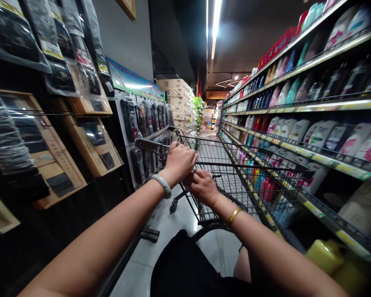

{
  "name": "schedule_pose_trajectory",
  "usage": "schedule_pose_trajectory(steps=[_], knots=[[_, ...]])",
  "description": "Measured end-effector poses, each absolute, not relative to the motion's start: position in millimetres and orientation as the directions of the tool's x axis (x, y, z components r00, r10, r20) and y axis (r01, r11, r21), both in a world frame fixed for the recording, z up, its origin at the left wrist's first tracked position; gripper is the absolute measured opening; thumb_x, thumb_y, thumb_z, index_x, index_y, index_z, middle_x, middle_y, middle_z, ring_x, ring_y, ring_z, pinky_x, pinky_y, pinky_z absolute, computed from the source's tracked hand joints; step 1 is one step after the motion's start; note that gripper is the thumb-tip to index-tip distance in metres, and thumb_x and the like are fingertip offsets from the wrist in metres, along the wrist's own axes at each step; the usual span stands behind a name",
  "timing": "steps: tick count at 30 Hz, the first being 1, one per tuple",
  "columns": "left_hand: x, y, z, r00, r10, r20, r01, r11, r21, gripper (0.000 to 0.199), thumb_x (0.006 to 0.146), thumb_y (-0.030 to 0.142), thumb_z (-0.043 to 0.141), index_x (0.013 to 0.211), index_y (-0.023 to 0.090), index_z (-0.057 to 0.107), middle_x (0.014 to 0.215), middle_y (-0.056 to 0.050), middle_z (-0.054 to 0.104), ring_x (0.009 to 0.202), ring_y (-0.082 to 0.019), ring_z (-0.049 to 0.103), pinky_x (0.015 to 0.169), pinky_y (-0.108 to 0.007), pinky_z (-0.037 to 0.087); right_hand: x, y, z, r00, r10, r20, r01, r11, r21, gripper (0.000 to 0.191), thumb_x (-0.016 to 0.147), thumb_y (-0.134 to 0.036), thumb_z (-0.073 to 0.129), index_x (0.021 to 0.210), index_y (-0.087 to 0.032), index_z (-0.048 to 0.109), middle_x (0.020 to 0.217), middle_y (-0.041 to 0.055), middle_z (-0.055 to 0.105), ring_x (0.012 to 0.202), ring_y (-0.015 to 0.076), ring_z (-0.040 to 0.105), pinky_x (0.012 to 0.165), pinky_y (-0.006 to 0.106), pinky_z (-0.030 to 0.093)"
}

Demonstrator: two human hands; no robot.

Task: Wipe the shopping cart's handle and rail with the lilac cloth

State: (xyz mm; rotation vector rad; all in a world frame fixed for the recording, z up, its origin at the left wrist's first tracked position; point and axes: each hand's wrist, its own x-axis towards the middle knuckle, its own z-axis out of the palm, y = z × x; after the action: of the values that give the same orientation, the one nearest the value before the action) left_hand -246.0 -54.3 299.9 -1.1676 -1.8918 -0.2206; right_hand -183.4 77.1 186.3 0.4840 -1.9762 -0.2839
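A black wire shopping cart (pixel 235 181) stands in front of me, turned at an angle in the aisle. My left hand (pixel 181 161), with a pale bangle at the wrist, is closed over the cart's handle (pixel 148 144). Just below and to the right, touching it, my right hand (pixel 201 186) has its fingers curled around the same bar; a gold bangle circles that wrist. Both sets of fingers hide the part of the bar they hold. Through the wire mesh, the basket shows no goods.
Shelves of bottles (pixel 299 132) line the right side, close to the cart. On the left hang packaged goods (pixel 58 57) and boxed sets (pixel 94 144). Stacked cartons (pixel 177 99) stand farther along. Pale tiled floor (pixel 185 218) runs down the aisle.
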Motion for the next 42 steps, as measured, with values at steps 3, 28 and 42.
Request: schedule_pose_trajectory(steps=[3,28,42], knots=[[-244,-48,281,-0.143,0.671,0.727,0.799,0.512,-0.315,0.035,0.100,0.036,0.043,0.080,0.020,0.066,0.079,-0.006,0.070,0.082,-0.022,0.061,0.103,-0.045,0.028,-171,92,142,-0.490,-0.531,0.691,-0.243,0.845,0.477,0.022,0.091,-0.021,0.066,0.113,-0.024,0.068,0.111,0.0054,0.067,0.113,0.0233,0.050,0.084,0.038,0.039],[-254,-34,249,-0.246,0.487,0.838,0.799,0.591,-0.109,0.027,0.098,0.040,0.046,0.088,0.023,0.064,0.083,-0.006,0.066,0.088,-0.025,0.057,0.103,-0.041,0.034,-203,84,115,-0.431,-0.474,0.768,-0.217,0.880,0.422,0.008,0.090,-0.028,0.067,0.097,-0.029,0.071,0.111,0.0008,0.069,0.107,0.0225,0.055,0.085,0.040,0.038],[-261,-11,227,-0.193,0.272,0.943,0.799,0.601,-0.010,0.015,0.095,0.038,0.054,0.094,0.027,0.064,0.089,-0.003,0.068,0.098,-0.026,0.057,0.112,-0.049,0.030,-199,89,105,-0.323,-0.243,0.915,-0.108,0.970,0.219,0.003,0.088,-0.031,0.067,0.089,-0.031,0.069,0.108,0.0007,0.068,0.099,0.0223,0.055,0.078,0.040,0.044]])
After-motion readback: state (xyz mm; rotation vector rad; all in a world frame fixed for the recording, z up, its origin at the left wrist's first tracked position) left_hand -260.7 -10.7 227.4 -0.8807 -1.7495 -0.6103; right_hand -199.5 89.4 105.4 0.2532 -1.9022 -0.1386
